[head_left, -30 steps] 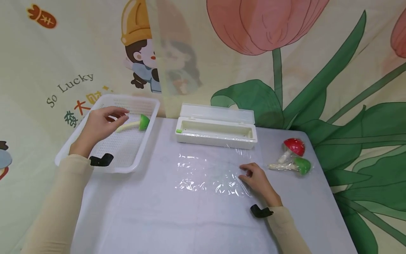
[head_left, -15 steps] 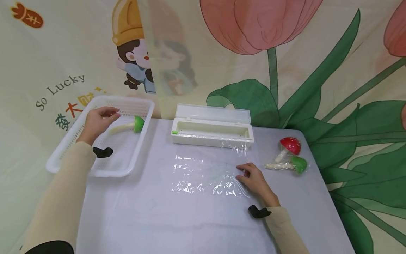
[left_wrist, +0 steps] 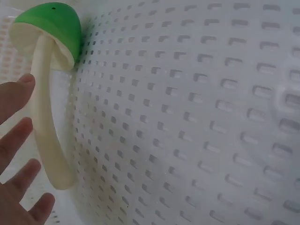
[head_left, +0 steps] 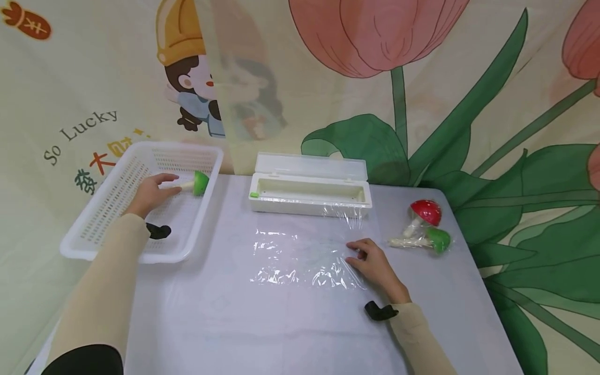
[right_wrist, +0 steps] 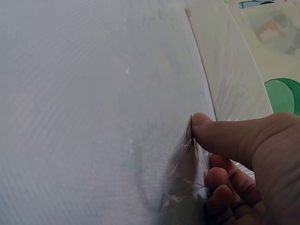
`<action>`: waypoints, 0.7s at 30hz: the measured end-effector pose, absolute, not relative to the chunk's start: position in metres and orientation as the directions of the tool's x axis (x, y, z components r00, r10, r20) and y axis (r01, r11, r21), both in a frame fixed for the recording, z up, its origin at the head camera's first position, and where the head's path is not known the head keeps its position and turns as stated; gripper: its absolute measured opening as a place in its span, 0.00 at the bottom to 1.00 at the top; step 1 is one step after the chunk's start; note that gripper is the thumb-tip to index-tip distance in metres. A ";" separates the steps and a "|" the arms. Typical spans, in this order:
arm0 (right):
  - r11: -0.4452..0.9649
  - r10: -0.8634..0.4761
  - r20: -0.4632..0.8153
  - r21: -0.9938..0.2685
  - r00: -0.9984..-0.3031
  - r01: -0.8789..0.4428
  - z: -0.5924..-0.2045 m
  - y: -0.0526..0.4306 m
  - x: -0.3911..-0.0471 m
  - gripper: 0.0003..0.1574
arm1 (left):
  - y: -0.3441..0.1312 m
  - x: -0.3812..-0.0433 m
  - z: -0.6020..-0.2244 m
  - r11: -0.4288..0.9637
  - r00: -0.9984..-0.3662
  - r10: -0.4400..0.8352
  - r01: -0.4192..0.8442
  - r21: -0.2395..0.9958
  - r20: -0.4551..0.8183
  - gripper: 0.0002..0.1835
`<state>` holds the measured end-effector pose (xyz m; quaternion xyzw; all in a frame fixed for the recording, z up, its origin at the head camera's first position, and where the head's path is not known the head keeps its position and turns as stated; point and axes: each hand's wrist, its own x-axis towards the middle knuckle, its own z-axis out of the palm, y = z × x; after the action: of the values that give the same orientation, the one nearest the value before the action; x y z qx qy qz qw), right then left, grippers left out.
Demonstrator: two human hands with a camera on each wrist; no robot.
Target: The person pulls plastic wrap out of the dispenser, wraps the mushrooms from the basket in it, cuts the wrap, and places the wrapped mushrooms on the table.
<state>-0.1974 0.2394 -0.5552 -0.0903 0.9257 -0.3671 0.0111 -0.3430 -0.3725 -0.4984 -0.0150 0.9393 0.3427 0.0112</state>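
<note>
My left hand (head_left: 152, 194) reaches down into the white perforated basket (head_left: 197, 229), its fingers spread beside a toy mushroom with a green cap (head_left: 201, 183) and a pale stem. In the left wrist view the fingertips come up to the stem (left_wrist: 46, 117) from one side without curling round it; whether they touch it I cannot tell. Clear plastic film (head_left: 290, 260) lies over the table, drawn out from a white cling film box (head_left: 309, 200) whose lid stands raised. My right hand (head_left: 372, 263) pinches the film's right edge, which bunches up at the thumb in the right wrist view.
Two film-wrapped toy mushrooms lie at the table's right side, one with a red cap (head_left: 426, 212), one with a green cap (head_left: 438, 240). A printed cloth (head_left: 262, 31) hangs behind the table (head_left: 225, 333).
My left hand has lowered from above the basket down to the green mushroom's stem. The right hand keeps its pinch on the film. The head view has shifted slightly right.
</note>
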 end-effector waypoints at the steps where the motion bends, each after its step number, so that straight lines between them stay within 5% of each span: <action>1: 0.713 -0.177 0.049 -0.682 -0.983 -0.162 -0.555 0.239 -0.197 0.24 | -0.374 -0.344 -0.500 0.777 -0.999 -0.006 -0.028 0.629 -0.037 0.28; 21: 0.720 -0.163 0.033 -0.680 -0.986 -0.142 -0.553 0.237 -0.199 0.23 | -0.368 -0.334 -0.495 0.843 -0.999 0.028 0.037 0.537 0.024 0.16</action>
<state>-0.1990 0.2372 -0.5526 -0.0823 0.9272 -0.3652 0.0148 -0.3344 -0.3682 -0.4954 0.0168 0.9599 0.2796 -0.0079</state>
